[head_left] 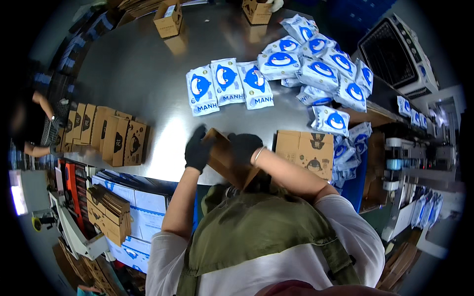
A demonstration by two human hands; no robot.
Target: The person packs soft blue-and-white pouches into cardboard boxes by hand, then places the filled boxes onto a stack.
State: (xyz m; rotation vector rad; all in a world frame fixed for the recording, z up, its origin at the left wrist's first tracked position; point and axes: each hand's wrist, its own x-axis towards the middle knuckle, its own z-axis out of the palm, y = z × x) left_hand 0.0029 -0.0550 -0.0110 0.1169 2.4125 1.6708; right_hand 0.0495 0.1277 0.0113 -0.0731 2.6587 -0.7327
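At the near table edge, both gloved hands grip a brown carton, half-folded and tilted: left hand clasps its left side, right hand wraps the top right. Likely light, stiff cardboard that creases easily; best held by the edges. The steel table looks slick and shiny. Three blue-white pouches lie just beyond, a pouch pile far right, folded cartons left, one carton right. Busy packing room.

Bright overhead light glares off the steel table — fisheye edges bend, darken
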